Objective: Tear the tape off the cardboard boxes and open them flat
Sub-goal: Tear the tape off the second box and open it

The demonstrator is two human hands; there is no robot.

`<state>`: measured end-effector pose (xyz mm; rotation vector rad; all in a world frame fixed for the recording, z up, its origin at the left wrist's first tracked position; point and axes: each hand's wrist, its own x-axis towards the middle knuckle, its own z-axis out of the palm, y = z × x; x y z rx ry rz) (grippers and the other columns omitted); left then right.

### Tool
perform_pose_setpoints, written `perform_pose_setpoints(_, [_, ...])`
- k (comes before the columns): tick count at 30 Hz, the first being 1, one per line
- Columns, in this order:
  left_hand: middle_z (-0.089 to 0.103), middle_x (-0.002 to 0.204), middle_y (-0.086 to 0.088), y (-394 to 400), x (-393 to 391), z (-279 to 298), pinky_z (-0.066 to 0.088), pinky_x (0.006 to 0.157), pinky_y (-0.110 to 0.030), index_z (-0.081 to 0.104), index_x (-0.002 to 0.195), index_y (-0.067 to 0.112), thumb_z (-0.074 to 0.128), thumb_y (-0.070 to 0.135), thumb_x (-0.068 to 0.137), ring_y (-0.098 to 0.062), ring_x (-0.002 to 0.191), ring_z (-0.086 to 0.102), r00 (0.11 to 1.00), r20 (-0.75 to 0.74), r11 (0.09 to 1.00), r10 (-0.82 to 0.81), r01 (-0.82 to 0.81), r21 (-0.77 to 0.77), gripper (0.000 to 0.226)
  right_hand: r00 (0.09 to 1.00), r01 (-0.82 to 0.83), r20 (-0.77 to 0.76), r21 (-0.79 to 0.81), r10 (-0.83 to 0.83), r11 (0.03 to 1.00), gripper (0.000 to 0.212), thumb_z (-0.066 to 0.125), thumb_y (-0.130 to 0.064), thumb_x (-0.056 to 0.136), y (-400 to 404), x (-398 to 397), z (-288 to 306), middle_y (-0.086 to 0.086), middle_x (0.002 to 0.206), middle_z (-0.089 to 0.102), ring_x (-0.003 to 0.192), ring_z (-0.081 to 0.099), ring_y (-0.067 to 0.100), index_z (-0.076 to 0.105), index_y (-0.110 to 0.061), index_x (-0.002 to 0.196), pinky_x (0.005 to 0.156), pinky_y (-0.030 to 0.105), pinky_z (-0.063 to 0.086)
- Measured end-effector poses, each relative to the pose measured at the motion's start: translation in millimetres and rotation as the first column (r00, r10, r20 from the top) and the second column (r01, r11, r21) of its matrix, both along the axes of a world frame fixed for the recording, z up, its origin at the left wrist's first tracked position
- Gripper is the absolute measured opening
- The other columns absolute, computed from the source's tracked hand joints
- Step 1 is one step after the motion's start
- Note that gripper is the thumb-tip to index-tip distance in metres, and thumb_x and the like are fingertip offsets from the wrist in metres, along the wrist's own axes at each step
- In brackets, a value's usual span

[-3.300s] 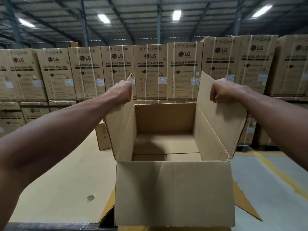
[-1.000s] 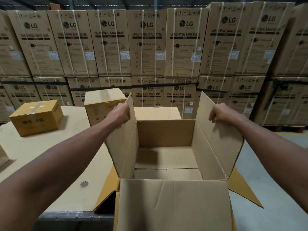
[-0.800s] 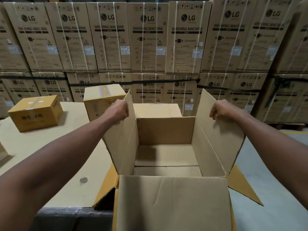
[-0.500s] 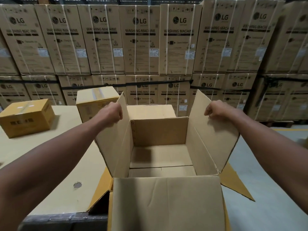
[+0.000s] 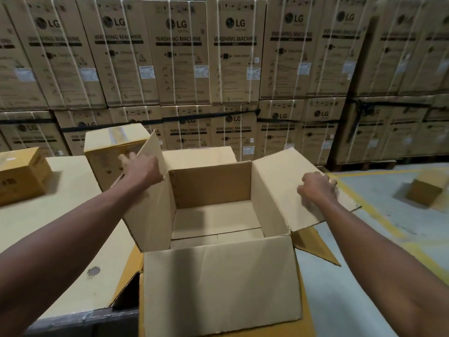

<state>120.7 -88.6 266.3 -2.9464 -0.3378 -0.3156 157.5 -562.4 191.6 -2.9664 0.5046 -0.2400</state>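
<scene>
Head view, hands (image 5: 143,167) (image 5: 317,186) seemingly pressing box (image 5: 218,276) flaps outward

Left hand (image 5: 143,167) smeared by motion, fingers out of sight behind the left flap (image 5: 150,203). Right hand (image 5: 317,188) blurred too, grip unreadable. Far-right small box (image 5: 425,190) just a smudge. Open box (image 5: 218,283) clipped at the near edge.

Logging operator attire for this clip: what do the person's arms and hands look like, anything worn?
Both forearms are bare as far as the frame shows: no sleeves in view. The left hand and right hand wear no gloves. No watch, wristband or ring shows, though both hands are motion-blurred, so small items could be missed.
</scene>
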Motion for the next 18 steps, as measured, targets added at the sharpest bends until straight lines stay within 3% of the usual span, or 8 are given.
perform_pose_setpoints(4, [0.067, 0.129, -0.007, -10, -5, -4, 0.02, 0.118, -0.069, 0.074, 0.106, 0.024, 0.072, 0.065, 0.085, -0.036, 0.133, 0.049, 1.0, 0.004, 0.997, 0.029, -0.029, 0.076, 0.046, 0.999, 0.039, -0.033, 0.309, -0.03, 0.95, 0.031, 0.065, -0.04, 0.094, 2, -13, -43, 0.008, 0.121, 0.067, 0.111, 0.06, 0.033, 0.07, -0.02, 0.117, 0.089, 0.04, 0.042])
perform_pose_setpoints(7, [0.065, 0.133, -0.007, -12, -9, -4, 0.01, 0.118, -0.074, 0.074, 0.109, 0.024, 0.07, 0.065, 0.086, -0.039, 0.14, 0.044, 0.999, 0.01, 0.996, 0.031, -0.031, 0.087, 0.047, 0.998, 0.053, -0.065, 0.45, -0.026, 0.892, 0.028, 0.063, -0.046, 0.094, 7, -21, -71, 0.008, 0.113, 0.07, 0.096, 0.061, 0.031, 0.071, -0.02, 0.104, 0.083, 0.039, 0.046])
perform_pose_setpoints(10, [0.063, 0.137, -0.007, -11, -15, -4, 0.008, 0.119, -0.075, 0.073, 0.112, 0.024, 0.068, 0.066, 0.087, -0.039, 0.143, 0.041, 0.999, 0.001, 0.993, 0.047, -0.047, 0.111, 0.049, 0.997, 0.044, -0.077, 0.505, -0.006, 0.862, 0.032, 0.056, -0.051, 0.096, 12, -22, -90, 0.01, 0.115, 0.07, 0.096, 0.061, 0.034, 0.07, -0.022, 0.099, 0.088, 0.041, 0.05])
perform_pose_setpoints(15, [0.06, 0.139, -0.009, -3, -28, -9, 0.015, 0.12, -0.073, 0.073, 0.12, 0.022, 0.065, 0.065, 0.089, -0.043, 0.143, 0.04, 0.999, -0.007, 0.984, 0.051, -0.049, 0.172, 0.054, 0.998, 0.017, -0.065, 0.52, 0.02, 0.854, 0.043, 0.052, -0.051, 0.1, 17, -21, -91, 0.014, 0.12, 0.07, 0.099, 0.062, 0.036, 0.073, -0.017, 0.115, 0.089, 0.042, 0.051])
perform_pose_setpoints(18, [0.056, 0.147, -0.01, 4, -37, -23, 0.005, 0.122, -0.071, 0.074, 0.121, 0.024, 0.061, 0.068, 0.09, -0.048, 0.151, 0.028, 0.996, -0.005, 0.97, 0.085, -0.081, 0.231, 0.056, 0.998, 0.023, -0.059, 0.534, 0.01, 0.845, 0.042, 0.052, -0.05, 0.1, 17, -21, -90, 0.014, 0.113, 0.07, 0.094, 0.061, 0.035, 0.073, -0.015, 0.11, 0.087, 0.042, 0.052])
